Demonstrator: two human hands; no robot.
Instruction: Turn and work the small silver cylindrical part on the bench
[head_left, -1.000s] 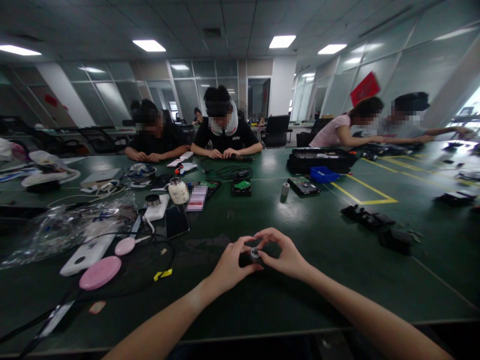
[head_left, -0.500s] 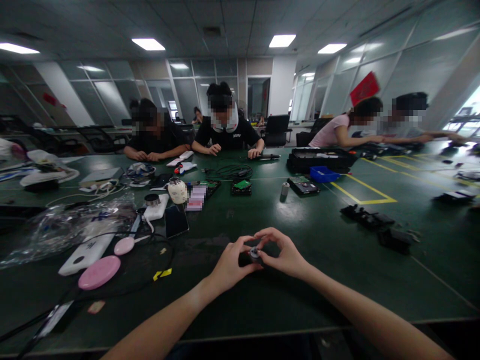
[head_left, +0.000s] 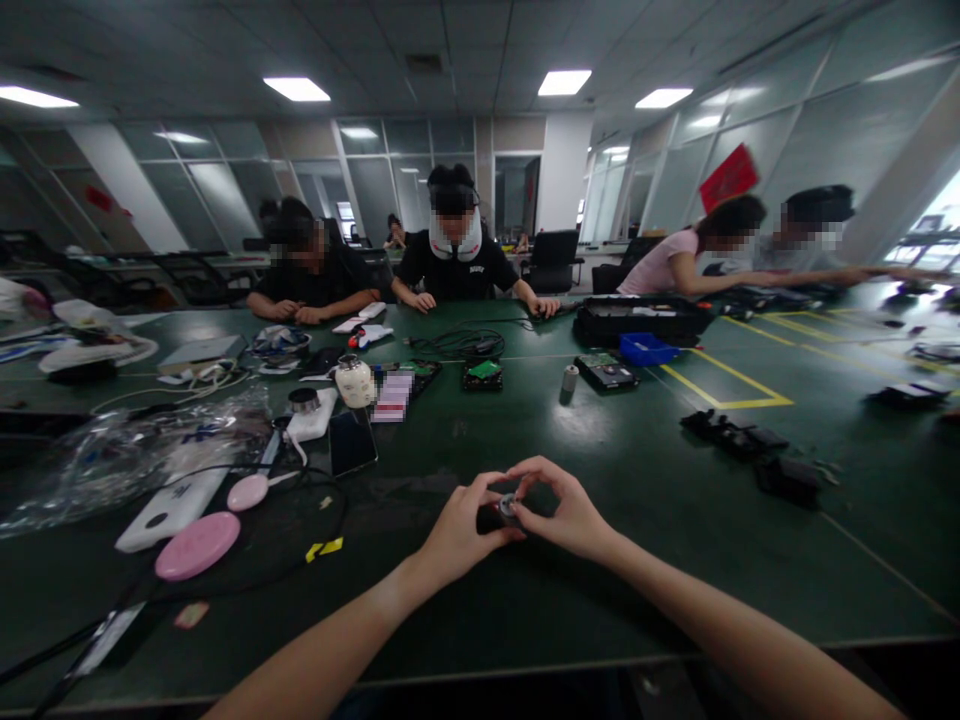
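Observation:
A small grey round metal part (head_left: 508, 508), apparently a short cylinder seen end-on, is between my two hands just above the table. My left hand (head_left: 459, 520) curls round its left and near side, fingers and thumb bent. From the right, my right hand (head_left: 568, 508) pinches its top with thumb and fingertips. The fingers cover much of the part, so its exact kind is hard to tell. Farther off, a grey metal cylinder (head_left: 570, 381) stands upright on the green table (head_left: 525, 620).
Leftward lie a black phone (head_left: 353, 443), a pink disc (head_left: 199, 546), a white power bank (head_left: 169, 510), cables and plastic bags. Hard drives (head_left: 607, 371), a blue tray (head_left: 649, 348) and a black case (head_left: 641, 318) sit ahead; black parts (head_left: 787, 480) at right. Several people sit across the table.
My hands stay in place round the metal part, with only slight finger movement on it. Across the table, one person has straightened a little and shifted a hand rightward.

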